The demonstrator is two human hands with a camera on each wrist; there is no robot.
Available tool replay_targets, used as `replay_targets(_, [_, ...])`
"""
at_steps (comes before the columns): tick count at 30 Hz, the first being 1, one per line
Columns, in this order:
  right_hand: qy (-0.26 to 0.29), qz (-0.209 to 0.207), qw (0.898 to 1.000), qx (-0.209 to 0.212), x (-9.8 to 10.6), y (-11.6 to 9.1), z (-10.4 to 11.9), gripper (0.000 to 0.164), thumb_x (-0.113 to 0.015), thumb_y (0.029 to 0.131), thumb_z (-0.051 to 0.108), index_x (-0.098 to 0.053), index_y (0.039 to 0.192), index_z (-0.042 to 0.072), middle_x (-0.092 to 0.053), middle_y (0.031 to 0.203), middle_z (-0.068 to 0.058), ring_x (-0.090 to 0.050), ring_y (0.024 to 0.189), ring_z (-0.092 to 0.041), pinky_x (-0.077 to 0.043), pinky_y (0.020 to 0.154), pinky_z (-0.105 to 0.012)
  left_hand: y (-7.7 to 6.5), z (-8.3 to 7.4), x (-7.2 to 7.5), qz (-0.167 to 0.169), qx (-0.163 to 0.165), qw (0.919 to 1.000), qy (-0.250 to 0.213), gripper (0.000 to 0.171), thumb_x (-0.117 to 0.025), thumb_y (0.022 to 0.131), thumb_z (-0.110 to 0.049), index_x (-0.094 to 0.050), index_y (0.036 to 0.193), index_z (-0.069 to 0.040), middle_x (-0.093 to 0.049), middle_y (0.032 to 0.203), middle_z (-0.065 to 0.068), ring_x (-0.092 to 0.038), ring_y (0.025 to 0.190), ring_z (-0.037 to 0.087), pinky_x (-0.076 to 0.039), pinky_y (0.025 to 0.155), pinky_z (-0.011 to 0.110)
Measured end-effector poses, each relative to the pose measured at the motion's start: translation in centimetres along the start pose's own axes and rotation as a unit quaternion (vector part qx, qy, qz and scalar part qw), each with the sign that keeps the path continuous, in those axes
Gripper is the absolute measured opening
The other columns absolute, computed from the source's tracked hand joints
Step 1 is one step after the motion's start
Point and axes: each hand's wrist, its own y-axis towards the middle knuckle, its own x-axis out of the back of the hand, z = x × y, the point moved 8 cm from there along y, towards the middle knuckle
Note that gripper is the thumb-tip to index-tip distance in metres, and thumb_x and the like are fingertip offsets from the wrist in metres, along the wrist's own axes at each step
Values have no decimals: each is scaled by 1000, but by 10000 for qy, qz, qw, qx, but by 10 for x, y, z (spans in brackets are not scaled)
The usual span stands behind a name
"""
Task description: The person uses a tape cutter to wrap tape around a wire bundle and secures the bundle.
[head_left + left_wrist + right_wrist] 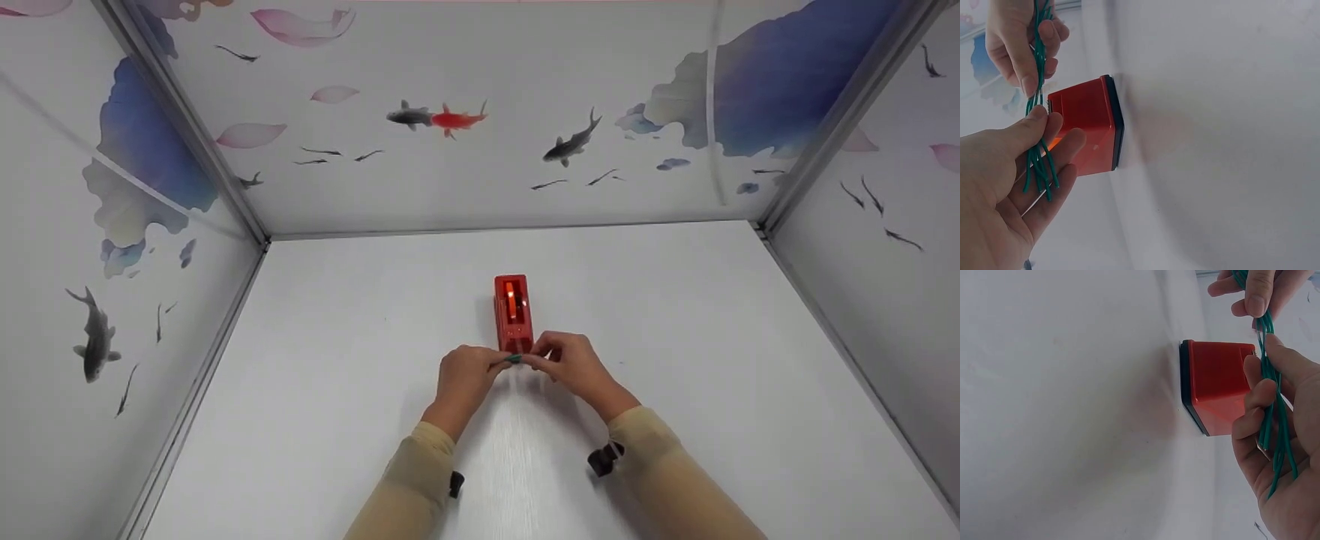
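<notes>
Head view: above the white table, the left hand and right hand pinch a bundle of green strands at the near end of the red tape dispenser. Left wrist view: thumb and forefinger pinch the bundle; the remaining fingers bend loosely beneath its ends. Right wrist view: thumb and curled fingers hold the other half; a pale patch, perhaps tape, shows between the hands. The step appears to be binding; the next move probably calls for a firm pinch while tape is wrapped round the middle.
</notes>
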Motion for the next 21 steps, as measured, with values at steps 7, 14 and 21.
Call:
replay_targets(7, [-420,-288,9978,417,2,0,5,17,-87,84,26,-72,84,21,-70,76,9,-51,64,-11,-45,58,-21,0,-3,1,-132,-142,9997,122,19,-81,88,-29,-83,107,-28,-80,85,-6,-72,75,11,-57,70,26])
replay_targets(14, [-460,-152,9979,433,0,-1,3,18,-88,83,24,-72,89,21,-70,80,9,-54,67,-11,-48,61,-23,-1,0,-2,-52,-53,10000,61,19,-80,89,-29,-83,108,-28,-80,85,-6,-69,72,8,-56,69,24])
replay_targets(21, [538,599,9953,-530,-5,1,-13,25,-73,96,42,-76,108,20,-75,91,-8,-57,70,-17,-48,62,-26,-3,0,2,-254,-138,9995,128,21,-79,90,-31,-83,110,-27,-81,89,-6,-73,76,10,-58,72,27])
